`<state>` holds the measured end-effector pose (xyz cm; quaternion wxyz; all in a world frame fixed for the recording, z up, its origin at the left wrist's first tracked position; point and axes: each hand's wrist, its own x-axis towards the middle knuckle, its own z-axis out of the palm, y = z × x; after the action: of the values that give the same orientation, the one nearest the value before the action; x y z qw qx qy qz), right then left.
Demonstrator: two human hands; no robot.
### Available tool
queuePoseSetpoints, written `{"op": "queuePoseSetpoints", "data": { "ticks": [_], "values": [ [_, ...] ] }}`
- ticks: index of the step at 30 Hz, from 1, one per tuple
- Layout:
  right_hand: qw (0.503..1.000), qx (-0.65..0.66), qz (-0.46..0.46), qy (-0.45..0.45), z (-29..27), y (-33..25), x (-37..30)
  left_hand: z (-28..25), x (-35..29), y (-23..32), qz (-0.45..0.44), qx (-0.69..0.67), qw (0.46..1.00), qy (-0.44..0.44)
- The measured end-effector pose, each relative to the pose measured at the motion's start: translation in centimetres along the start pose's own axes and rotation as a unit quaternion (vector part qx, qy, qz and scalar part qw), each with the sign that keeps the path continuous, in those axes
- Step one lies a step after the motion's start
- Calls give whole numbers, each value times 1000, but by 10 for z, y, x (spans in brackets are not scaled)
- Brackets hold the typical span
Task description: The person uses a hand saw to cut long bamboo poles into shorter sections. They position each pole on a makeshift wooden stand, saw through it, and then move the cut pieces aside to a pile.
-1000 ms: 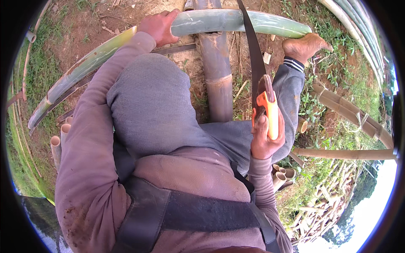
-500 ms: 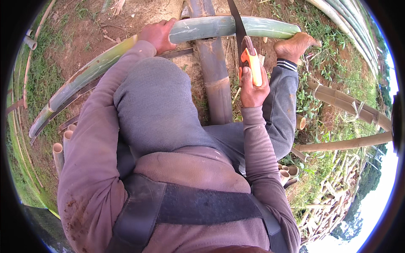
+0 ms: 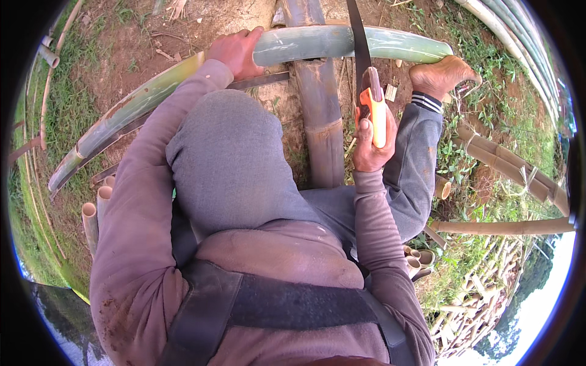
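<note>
A green bamboo pole (image 3: pixel 305 44) lies crosswise in front of me, over a thicker brown bamboo (image 3: pixel 323 113) that runs away from me. My left hand (image 3: pixel 237 55) is wrapped round the green pole, left of the brown bamboo. In my right hand (image 3: pixel 373 143) is a handsaw (image 3: pixel 378 119) with an orange and pale yellow grip. Its dark blade crosses the green pole just right of the brown bamboo; how deep it has cut, I cannot tell. My bare right foot (image 3: pixel 442 78) rests against the pole's right end.
Cut bamboo tubes (image 3: pixel 90 213) stand beside my left side, and more tubes (image 3: pixel 421 256) beside my right. Brown poles (image 3: pixel 513 160) lie at the right. Long green poles (image 3: pixel 519 43) are at the far right, and a heap of cut pieces (image 3: pixel 473 311) is at the lower right.
My right hand has drawn the handsaw back toward my body. My left hand and foot keep their places on the pole. The whole view has shifted slightly.
</note>
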<state>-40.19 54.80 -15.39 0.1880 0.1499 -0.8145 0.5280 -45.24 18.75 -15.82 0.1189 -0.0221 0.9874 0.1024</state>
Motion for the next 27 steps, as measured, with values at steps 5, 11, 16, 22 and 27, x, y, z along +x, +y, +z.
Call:
{"op": "queuePoseSetpoints", "data": {
  "ticks": [5, 11, 16, 22, 27],
  "values": [
    [993, 66, 95, -1, 7, -13, 11, -15, 5, -9, -12, -41, 998, -50],
    [988, 74, 133, -21, -3, -40, 50, -20, 21, -22, 64, -123, 986, -96],
    [999, 15, 35, 2, 8, 9, 9, 15, 8, -15, 73, -16, 994, 80],
    [998, 39, 41, 3, 10, 11, 3, 0, 18, 6, 30, -11, 999, -27],
    [993, 72, 88, -8, 30, -23, 37, -1, 38, -24, 100, -123, 981, -117]
  ]
}}
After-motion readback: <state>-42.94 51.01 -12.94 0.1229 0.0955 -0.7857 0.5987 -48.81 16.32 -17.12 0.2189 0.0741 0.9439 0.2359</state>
